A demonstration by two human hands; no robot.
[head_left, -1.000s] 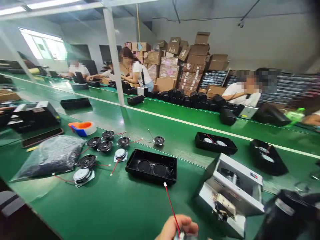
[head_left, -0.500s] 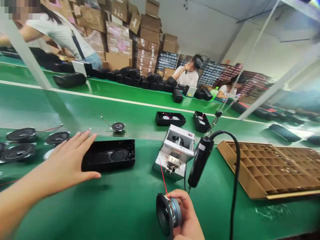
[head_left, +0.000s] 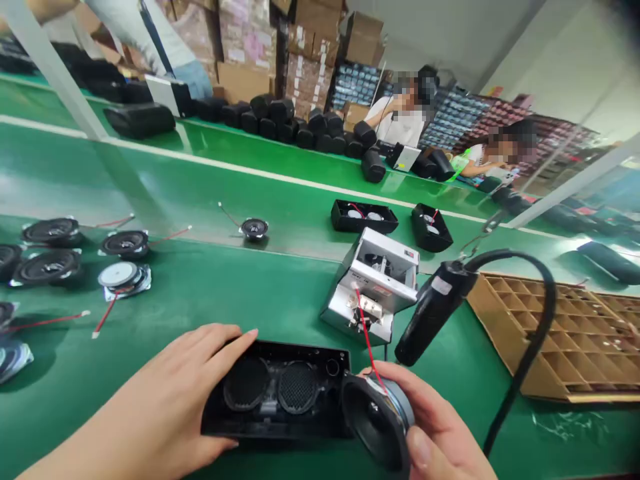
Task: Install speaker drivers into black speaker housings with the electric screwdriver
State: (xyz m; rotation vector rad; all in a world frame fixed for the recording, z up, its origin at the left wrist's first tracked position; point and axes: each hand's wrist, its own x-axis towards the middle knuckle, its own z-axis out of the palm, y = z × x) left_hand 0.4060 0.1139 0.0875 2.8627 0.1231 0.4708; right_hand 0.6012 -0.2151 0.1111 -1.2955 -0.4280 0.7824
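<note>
My left hand (head_left: 195, 400) grips the left end of a black speaker housing (head_left: 280, 430), its thumb on the near side and fingers on the far side. The housing lies open side up, with two round grilles inside. My right hand (head_left: 430, 427) is closed round the magnet of a speaker driver (head_left: 373, 417), whose black cone faces left and towards me. A red wire rises from the driver. It is held at the housing's right end; I cannot tell whether they touch. Behind the housing stands a grey metal screw feeder (head_left: 370, 287).
A black electric screwdriver (head_left: 435, 310) hangs beside the feeder. Several loose drivers (head_left: 47, 267) lie at left. A divided cardboard tray (head_left: 565, 340) is at right. Two black housings (head_left: 365, 217) (head_left: 431, 227) holding drivers stand farther back. Co-workers (head_left: 400, 110) sit across the bench.
My left hand has taken hold of the housing, which has come nearer and to the right. My right hand still holds the driver, now beside the housing. The camera view has shifted.
</note>
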